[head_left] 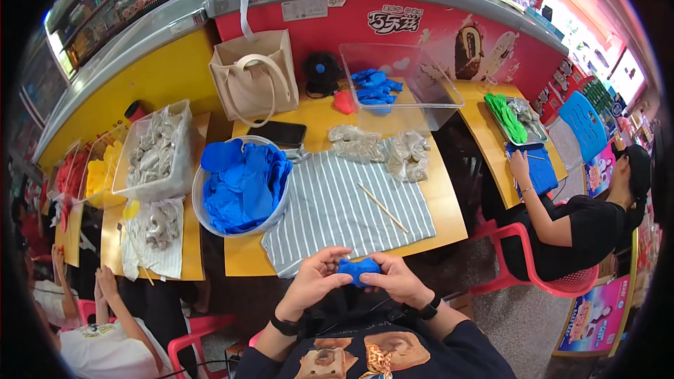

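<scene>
Close in front of my body, both hands hold a small blue piece (359, 271), soft-looking, with two raised corners. My left hand (317, 279) pinches its left end with the thumb, the index finger lifted above. From the right, my right hand (400, 279) grips the other end between thumb and fingers. Just ahead lies a grey-and-white striped cloth (330, 203), with a thin wooden stick (382, 208) across its right half. To its left stands a round clear tub (197, 200) heaped with similar blue pieces (242, 186). Small clear bags of brownish filling (407, 156) rest along the cloth's far edge.
Farther back are a phone (277, 133), a beige tote bag (256, 77), a black fan (323, 72) and a clear bin (428, 91) with blue pieces. Co-workers sit at tables left and right; a pink chair (509, 253) stands at right.
</scene>
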The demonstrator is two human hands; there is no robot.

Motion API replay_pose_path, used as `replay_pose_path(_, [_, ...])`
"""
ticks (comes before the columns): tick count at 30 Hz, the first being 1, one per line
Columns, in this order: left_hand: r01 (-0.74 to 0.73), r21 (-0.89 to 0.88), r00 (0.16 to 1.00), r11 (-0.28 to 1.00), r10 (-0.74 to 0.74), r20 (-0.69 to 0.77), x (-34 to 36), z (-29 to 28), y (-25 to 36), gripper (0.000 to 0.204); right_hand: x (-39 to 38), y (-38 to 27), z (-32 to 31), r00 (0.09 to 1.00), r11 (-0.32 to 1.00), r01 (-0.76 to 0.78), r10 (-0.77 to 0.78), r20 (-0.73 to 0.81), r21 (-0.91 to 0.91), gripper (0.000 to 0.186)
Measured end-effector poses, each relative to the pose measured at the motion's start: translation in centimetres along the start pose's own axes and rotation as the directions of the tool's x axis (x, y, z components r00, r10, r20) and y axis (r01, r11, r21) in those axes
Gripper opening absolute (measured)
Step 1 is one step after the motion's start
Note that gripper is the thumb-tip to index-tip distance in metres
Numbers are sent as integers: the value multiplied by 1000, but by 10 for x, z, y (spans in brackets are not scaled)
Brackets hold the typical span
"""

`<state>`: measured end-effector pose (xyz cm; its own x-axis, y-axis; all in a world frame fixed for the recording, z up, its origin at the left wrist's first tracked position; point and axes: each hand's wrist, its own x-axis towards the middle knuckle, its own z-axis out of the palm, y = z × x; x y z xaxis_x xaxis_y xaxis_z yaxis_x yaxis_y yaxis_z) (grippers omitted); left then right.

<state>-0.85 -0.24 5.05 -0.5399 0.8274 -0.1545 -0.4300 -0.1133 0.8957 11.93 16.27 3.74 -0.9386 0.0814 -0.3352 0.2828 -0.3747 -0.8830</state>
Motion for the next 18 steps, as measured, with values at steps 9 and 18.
replay_pose_path(9, [-141, -58, 985, 988, 146, 95, -9, -10, -25, 11, -2, 5, 4, 998, 996, 57, -58, -2, -66, 24])
replay_pose_path(18, [-321, 607, 908, 727, 418, -21, -15, 0, -18, 8, -7, -10, 8, 979, 950, 154, -184, -88, -270, 20])
